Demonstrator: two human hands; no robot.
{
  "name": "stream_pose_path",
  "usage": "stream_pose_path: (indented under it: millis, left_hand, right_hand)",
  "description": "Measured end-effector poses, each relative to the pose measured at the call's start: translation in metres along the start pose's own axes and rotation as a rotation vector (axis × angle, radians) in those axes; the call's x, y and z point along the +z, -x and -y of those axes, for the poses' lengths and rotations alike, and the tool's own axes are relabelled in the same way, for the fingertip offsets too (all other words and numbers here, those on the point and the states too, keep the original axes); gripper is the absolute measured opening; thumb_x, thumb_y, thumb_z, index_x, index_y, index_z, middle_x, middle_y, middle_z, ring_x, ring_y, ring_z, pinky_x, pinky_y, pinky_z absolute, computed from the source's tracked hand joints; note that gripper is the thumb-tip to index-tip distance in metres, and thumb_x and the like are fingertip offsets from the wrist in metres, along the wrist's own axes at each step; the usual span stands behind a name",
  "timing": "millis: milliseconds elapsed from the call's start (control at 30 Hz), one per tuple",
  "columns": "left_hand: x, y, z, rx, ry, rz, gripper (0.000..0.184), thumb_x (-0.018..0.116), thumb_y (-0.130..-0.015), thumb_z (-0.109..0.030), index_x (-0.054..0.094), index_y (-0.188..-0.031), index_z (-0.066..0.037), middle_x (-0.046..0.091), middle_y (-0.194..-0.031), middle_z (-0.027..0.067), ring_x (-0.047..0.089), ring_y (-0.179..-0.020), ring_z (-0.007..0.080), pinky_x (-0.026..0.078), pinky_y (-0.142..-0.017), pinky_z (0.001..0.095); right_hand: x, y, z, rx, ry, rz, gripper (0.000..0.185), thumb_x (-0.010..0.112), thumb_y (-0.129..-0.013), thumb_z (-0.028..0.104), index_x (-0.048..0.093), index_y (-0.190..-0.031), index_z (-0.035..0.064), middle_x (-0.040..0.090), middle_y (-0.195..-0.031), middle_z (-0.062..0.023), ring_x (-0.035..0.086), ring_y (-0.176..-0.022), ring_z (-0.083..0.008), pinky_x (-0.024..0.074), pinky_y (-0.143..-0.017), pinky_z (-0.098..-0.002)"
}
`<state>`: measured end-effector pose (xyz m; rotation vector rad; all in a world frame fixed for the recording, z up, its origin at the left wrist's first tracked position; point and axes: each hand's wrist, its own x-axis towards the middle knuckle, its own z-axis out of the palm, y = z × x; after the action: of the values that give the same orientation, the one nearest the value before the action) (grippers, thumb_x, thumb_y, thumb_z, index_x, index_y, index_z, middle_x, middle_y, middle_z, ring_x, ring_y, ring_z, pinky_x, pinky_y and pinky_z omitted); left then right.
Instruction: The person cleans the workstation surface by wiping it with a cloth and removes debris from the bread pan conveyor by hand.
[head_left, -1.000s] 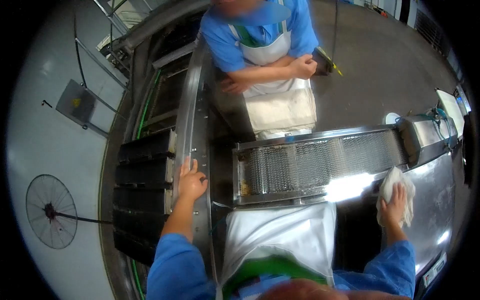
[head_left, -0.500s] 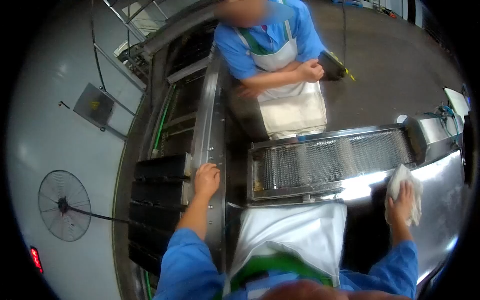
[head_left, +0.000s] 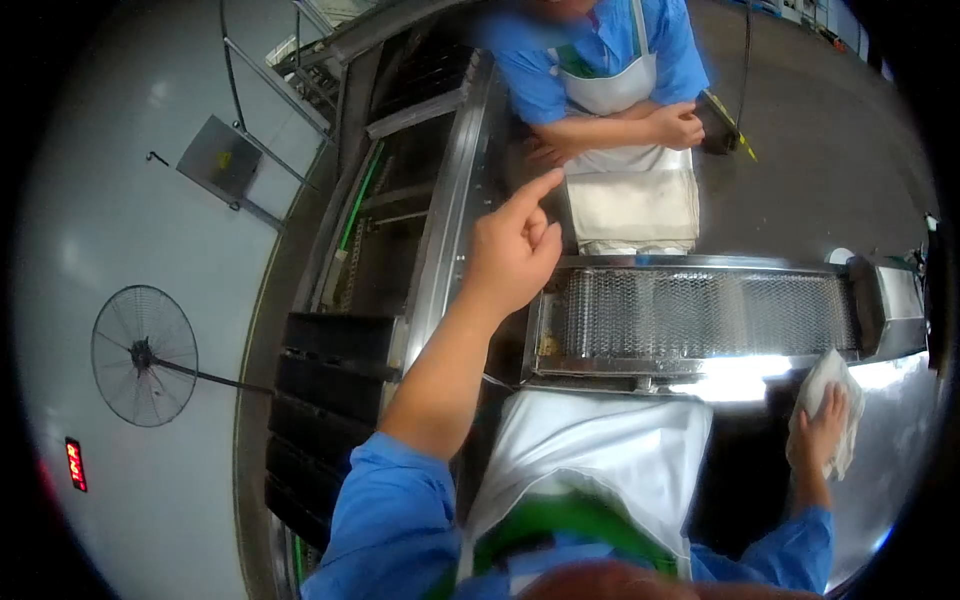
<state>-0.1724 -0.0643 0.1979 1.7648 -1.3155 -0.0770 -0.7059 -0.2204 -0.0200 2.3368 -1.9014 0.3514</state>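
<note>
My left hand (head_left: 512,245) is raised in front of me above the steel rail, index finger stretched out toward the person across from me, the other fingers curled. Nothing is in it. On the right, my right hand (head_left: 820,432) holds a whitish cloth (head_left: 832,385) against a shiny metal surface (head_left: 885,425), its fingers over the cloth. Part of the cloth is hidden beneath the hand. Between my hands lies a metal mesh conveyor (head_left: 700,312) in a steel frame.
A co-worker in a blue shirt (head_left: 530,85) and white apron stands opposite, arms folded, beside a stack of pale folded cloths (head_left: 635,205). To the left run a conveyor line with dark slats (head_left: 335,375) and a steel rail (head_left: 455,210). A fan (head_left: 145,355) stands by the wall.
My left hand has left the steel rail and risen forward and to the right, its index finger now extended. My right hand stays on the cloth. The whole view has shifted slightly.
</note>
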Motion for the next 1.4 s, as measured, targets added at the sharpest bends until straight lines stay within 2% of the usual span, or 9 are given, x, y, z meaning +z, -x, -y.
stream_pose_path:
  millis: [33, 67, 133, 333, 400, 600, 933, 1167, 1400]
  left_hand:
    - [-0.002, -0.006, -0.008, 0.022, 0.049, 0.007, 0.048, 0.064, -0.086, -0.009, 0.059, -0.133, -0.015, 0.052, -0.065, 0.0025, 0.051, -0.058, 0.0114, 0.045, -0.059, 0.0268]
    - [0.000, -0.007, -0.005, 0.028, 0.054, 0.003, 0.048, 0.064, -0.086, -0.009, 0.059, -0.133, -0.015, 0.052, -0.065, 0.0025, 0.051, -0.058, 0.0114, 0.045, -0.059, 0.0268]
    - [0.008, -0.005, 0.015, -0.054, -0.143, 0.082, 0.038, 0.065, -0.083, -0.010, 0.065, -0.121, -0.013, 0.059, -0.063, 0.0107, 0.060, -0.059, 0.0290, 0.048, -0.059, 0.0372]
    - [0.011, 0.045, 0.148, -0.170, -0.358, 0.144, 0.028, 0.065, -0.085, -0.013, 0.068, -0.113, -0.013, 0.070, -0.093, 0.0146, 0.066, -0.082, 0.0327, 0.053, -0.072, 0.0433]
    - [-0.002, 0.061, 0.171, -0.264, -0.461, 0.241, 0.035, 0.067, -0.082, -0.011, 0.066, -0.117, -0.013, 0.065, -0.118, 0.0141, 0.062, -0.102, 0.0317, 0.051, -0.084, 0.0417]
    - [-0.016, 0.098, 0.189, -0.097, -0.747, 0.318, 0.053, 0.067, -0.076, -0.004, 0.059, -0.127, -0.011, 0.041, -0.148, 0.0113, 0.036, -0.138, 0.0333, 0.036, -0.111, 0.0431]
    - [-0.012, 0.107, 0.253, -0.017, -0.901, 0.198, 0.047, 0.061, -0.082, -0.006, 0.056, -0.129, -0.004, 0.035, -0.153, 0.0167, 0.032, -0.142, 0.0341, 0.034, -0.114, 0.0419]
    - [-0.020, 0.083, 0.244, -0.215, -1.006, 0.317, 0.054, 0.069, -0.084, -0.015, 0.052, -0.134, -0.002, 0.037, -0.151, 0.0172, 0.034, -0.141, 0.0314, 0.037, -0.112, 0.0384]
    - [-0.019, 0.074, 0.274, -0.100, -1.000, 0.183, 0.016, 0.066, -0.082, -0.016, 0.071, -0.092, -0.004, 0.058, -0.133, 0.0201, 0.055, -0.125, 0.0329, 0.051, -0.097, 0.0377]
  right_hand:
    - [0.002, -0.001, -0.001, -0.002, 0.002, -0.009, 0.074, 0.073, -0.073, 0.011, 0.043, -0.141, 0.0064, 0.041, -0.149, -0.0155, 0.031, -0.140, -0.0393, 0.0261, -0.117, -0.0478]
    - [0.007, 0.000, -0.003, -0.004, 0.011, -0.021, 0.074, 0.074, -0.072, 0.011, 0.044, -0.140, 0.0057, 0.041, -0.149, -0.0154, 0.031, -0.140, -0.0394, 0.0265, -0.117, -0.0478]
    - [0.006, 0.001, -0.004, 0.002, 0.019, -0.036, 0.075, 0.074, -0.072, 0.011, 0.044, -0.140, 0.0051, 0.041, -0.149, -0.0152, 0.031, -0.140, -0.0395, 0.0268, -0.117, -0.0477]
    - [0.006, 0.005, -0.003, 0.001, -0.007, -0.048, 0.076, 0.075, -0.070, 0.010, 0.045, -0.139, 0.0063, 0.042, -0.149, -0.0140, 0.031, -0.141, -0.0388, 0.0266, -0.117, -0.0476]
    - [0.010, 0.002, -0.009, 0.002, -0.034, -0.021, 0.076, 0.075, -0.070, 0.010, 0.045, -0.140, 0.0067, 0.041, -0.149, -0.0136, 0.031, -0.141, -0.0387, 0.0258, -0.118, -0.0475]
    - [-0.007, 0.000, 0.009, 0.053, 0.018, 0.029, 0.077, 0.074, -0.071, 0.009, 0.042, -0.141, 0.0063, 0.039, -0.151, -0.0138, 0.028, -0.142, -0.0392, 0.0245, -0.118, -0.0474]
    - [-0.005, -0.001, 0.003, 0.010, 0.051, 0.008, 0.073, 0.072, -0.074, 0.013, 0.043, -0.140, 0.0051, 0.040, -0.149, -0.0160, 0.031, -0.140, -0.0407, 0.0254, -0.117, -0.0490]
    - [-0.003, 0.001, 0.004, 0.000, 0.021, -0.025, 0.073, 0.073, -0.074, 0.013, 0.043, -0.140, 0.0047, 0.041, -0.149, -0.0157, 0.031, -0.140, -0.0405, 0.0244, -0.117, -0.0498]
    - [-0.001, 0.000, 0.001, 0.002, 0.004, -0.006, 0.075, 0.074, -0.073, 0.013, 0.043, -0.140, 0.0057, 0.042, -0.148, -0.0152, 0.030, -0.142, -0.0392, 0.0234, -0.118, -0.0492]
